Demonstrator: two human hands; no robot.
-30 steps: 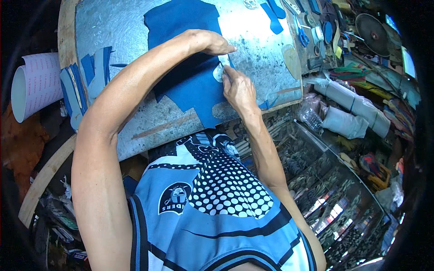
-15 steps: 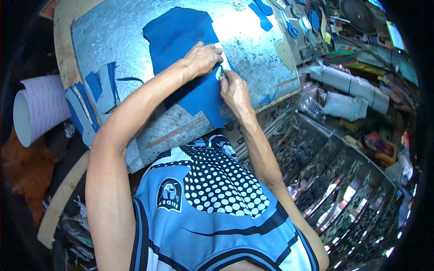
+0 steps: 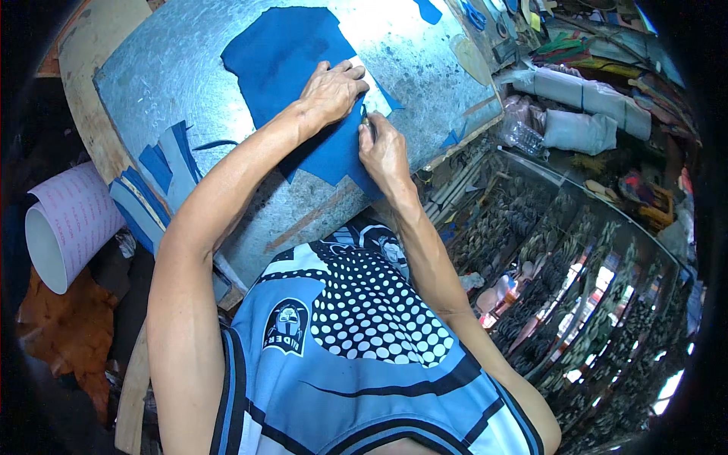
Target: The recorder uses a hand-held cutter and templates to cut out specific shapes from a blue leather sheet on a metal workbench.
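Off the left edge of the bench (image 3: 174, 68), a roll of pale pink sheet (image 3: 68, 224) lies with its open end toward the viewer, and brown leather (image 3: 64, 341) is bunched below it. At the bench's left edge sits a stack of blue and grey cut strips (image 3: 155, 178), overhanging the edge slightly.

The bench top is a sheet of dull grey metal laid on a wooden board. A large piece of dark blue material (image 3: 284, 53) lies flat across its middle, running from the far edge down toward the near edge.

The left hand (image 3: 331, 92) presses palm-down on this blue piece, fingers spread and flat, over a pale template (image 3: 369, 95) that shows only in part beside the fingers. The right hand (image 3: 383, 148) is just beside it, at the near right part of the blue piece, closed around a small dark tool (image 3: 365, 117) whose tip meets the material next to the left hand's fingers. The two hands are almost touching.

Small blue offcuts (image 3: 428, 10) lie at the bench's far right corner. Beyond the right edge stand pale wrapped rolls (image 3: 580, 95) and, lower down, a glass-fronted case (image 3: 576, 288) packed with small goods too blurred to identify.
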